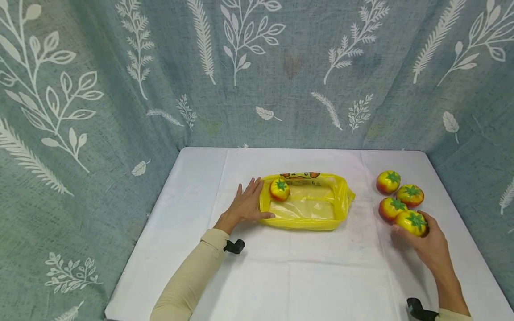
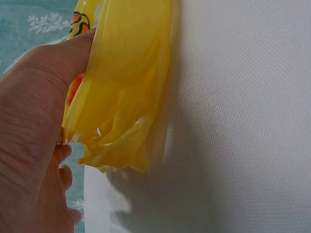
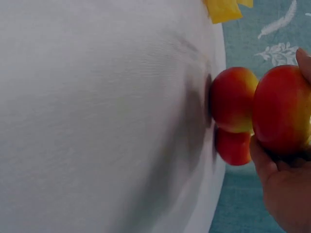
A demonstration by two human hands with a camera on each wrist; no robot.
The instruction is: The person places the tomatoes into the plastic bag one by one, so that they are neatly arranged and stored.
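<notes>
My left hand (image 1: 248,206) is at the left end of a yellow plastic bag (image 1: 337,225), fingers spread and fairly straight. The left wrist view shows its thumb reaching behind the near wall of the bag (image 2: 127,87). Inside the bag's left part sits one red-yellow tomato (image 1: 279,190) with a green star-shaped top. My right hand (image 1: 433,243) grips another tomato (image 1: 410,222); the right wrist view has this held tomato (image 3: 279,109) raised off the cloth. Close by on the table are three more tomatoes, including the nearest one (image 1: 389,208).
A white cloth covers the table (image 1: 313,276). Grey-green curtains with white leaf prints (image 1: 297,111) hang behind and at both sides. The other two loose tomatoes, one at the back (image 1: 387,182) and one to the right (image 1: 410,195), lie right of the bag.
</notes>
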